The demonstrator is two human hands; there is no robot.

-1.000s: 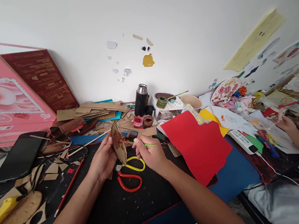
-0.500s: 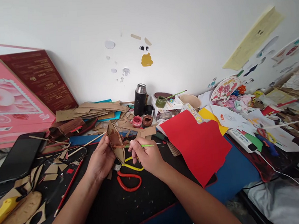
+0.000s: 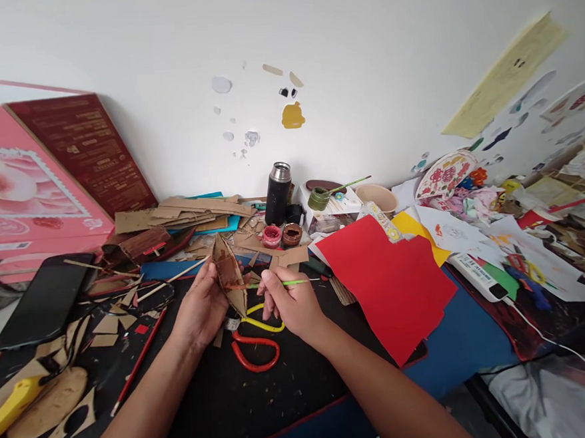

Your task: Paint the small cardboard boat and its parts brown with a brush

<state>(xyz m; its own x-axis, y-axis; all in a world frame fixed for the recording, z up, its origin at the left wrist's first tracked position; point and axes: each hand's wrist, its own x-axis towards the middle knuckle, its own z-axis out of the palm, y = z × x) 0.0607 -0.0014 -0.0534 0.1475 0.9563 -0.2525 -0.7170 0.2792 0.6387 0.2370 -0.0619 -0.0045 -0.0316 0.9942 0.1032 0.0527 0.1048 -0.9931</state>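
My left hand (image 3: 202,305) grips a small boat-shaped cardboard piece (image 3: 229,267) by its left side, holding it tilted above the mat. Brown paint covers part of its inner face. In my right hand (image 3: 293,299) is a thin paintbrush (image 3: 293,283) with a green handle, held in a pinch. Its brown-stained tip meets the lower part of the cardboard boat. Beneath the hands lie scissors with a yellow and a red handle loop (image 3: 257,365), their blades partly hidden. Behind are open jars of red paint (image 3: 272,235) and brown paint (image 3: 291,234).
A black flask (image 3: 277,196) and a green paint jar (image 3: 318,198) stand at the back. Red paper (image 3: 389,279) lies at right beside a white power strip (image 3: 478,278). Cardboard scraps, a red pencil (image 3: 139,360) and a phone (image 3: 45,299) lie at left.
The view has shifted slightly, so most things sit a little further right. Both hands keep their holds, with the brush tip still at the cardboard boat.
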